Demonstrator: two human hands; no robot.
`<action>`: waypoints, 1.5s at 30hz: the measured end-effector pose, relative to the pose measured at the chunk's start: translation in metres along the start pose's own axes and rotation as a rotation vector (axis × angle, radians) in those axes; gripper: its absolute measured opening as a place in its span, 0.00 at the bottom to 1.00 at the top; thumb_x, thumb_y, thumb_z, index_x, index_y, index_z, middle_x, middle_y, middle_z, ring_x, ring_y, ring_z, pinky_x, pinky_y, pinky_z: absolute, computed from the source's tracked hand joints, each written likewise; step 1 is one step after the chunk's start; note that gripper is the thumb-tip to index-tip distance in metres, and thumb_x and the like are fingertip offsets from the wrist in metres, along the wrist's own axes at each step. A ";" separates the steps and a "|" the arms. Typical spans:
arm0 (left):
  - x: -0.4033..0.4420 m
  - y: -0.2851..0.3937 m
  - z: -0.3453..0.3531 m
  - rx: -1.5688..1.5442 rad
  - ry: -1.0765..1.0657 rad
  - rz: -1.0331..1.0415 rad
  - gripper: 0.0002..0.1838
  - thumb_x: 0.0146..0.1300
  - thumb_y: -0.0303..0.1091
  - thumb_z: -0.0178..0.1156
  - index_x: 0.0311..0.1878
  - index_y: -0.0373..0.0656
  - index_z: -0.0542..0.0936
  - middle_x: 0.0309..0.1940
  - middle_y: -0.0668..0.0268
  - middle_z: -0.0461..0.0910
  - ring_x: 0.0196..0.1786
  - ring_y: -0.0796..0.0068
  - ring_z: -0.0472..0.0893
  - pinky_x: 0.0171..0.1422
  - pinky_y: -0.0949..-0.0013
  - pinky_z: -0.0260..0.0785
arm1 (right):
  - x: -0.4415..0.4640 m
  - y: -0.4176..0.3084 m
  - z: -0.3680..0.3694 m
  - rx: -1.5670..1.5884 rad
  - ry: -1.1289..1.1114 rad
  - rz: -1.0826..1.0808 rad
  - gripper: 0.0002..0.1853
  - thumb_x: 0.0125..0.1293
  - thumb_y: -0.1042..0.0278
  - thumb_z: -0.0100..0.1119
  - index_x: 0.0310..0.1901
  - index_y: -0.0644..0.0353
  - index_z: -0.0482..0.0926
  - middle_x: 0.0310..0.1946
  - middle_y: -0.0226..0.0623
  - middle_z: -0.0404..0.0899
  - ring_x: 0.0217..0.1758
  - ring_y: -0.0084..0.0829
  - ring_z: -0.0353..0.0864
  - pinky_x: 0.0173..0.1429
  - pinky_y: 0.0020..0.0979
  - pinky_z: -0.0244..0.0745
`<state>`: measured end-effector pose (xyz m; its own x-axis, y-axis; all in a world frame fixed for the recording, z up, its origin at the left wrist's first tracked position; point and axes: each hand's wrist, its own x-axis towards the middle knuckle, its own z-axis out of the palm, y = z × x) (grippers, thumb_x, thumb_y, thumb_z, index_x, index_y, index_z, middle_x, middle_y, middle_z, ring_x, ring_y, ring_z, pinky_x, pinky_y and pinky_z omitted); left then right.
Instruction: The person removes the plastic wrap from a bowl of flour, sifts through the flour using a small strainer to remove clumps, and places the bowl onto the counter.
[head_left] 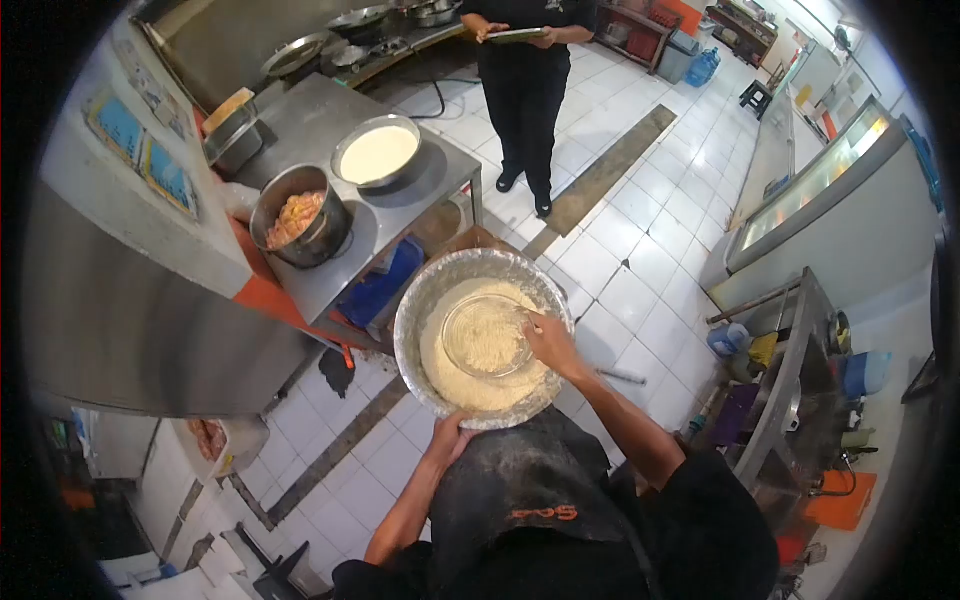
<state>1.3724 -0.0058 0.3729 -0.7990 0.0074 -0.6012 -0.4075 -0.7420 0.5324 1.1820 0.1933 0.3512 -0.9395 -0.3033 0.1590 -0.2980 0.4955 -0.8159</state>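
Note:
A large metal bowl with a flour-dusted wall is in front of my apron, partly filled with pale yellow flour. Inside it is a round sieve with more of the flour heaped in it. My right hand reaches over the bowl's right side, its fingers closed on the sieve's rim. At the near edge my left hand grips the bowl's rim, with some of its fingers hidden under the bowl.
A steel table ahead on the left bears a pot of raw meat pieces and a basin of cream-coloured liquid. Another person stands beyond, holding a tablet-like object. A steel sink counter runs along the right.

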 end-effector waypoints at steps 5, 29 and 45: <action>-0.003 -0.001 -0.003 -0.031 0.029 -0.030 0.26 0.58 0.20 0.51 0.60 0.24 0.60 0.57 0.52 0.70 0.57 0.52 0.75 0.56 0.50 0.75 | 0.003 -0.022 -0.014 -0.081 -0.115 0.020 0.14 0.64 0.64 0.51 0.43 0.65 0.79 0.30 0.56 0.80 0.35 0.53 0.80 0.40 0.44 0.73; -0.034 0.000 -0.047 -0.138 0.228 0.216 0.22 0.58 0.19 0.50 0.57 0.26 0.65 0.57 0.49 0.69 0.57 0.52 0.74 0.60 0.50 0.72 | 0.044 -0.016 0.001 0.644 0.253 0.232 0.26 0.58 0.78 0.55 0.60 0.63 0.63 0.50 0.39 0.75 0.48 0.32 0.76 0.50 0.31 0.74; -0.076 0.031 0.000 -0.285 0.036 0.199 0.28 0.56 0.23 0.49 0.63 0.31 0.62 0.62 0.52 0.66 0.62 0.59 0.71 0.62 0.59 0.69 | 0.076 0.032 -0.014 -0.246 0.350 -0.234 0.32 0.49 0.81 0.55 0.57 0.67 0.56 0.53 0.52 0.58 0.61 0.52 0.60 0.65 0.42 0.58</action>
<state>1.4200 -0.0292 0.4352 -0.8323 -0.1757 -0.5257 -0.1015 -0.8841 0.4562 1.0991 0.1975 0.3443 -0.8305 -0.1588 0.5340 -0.4994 0.6369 -0.5873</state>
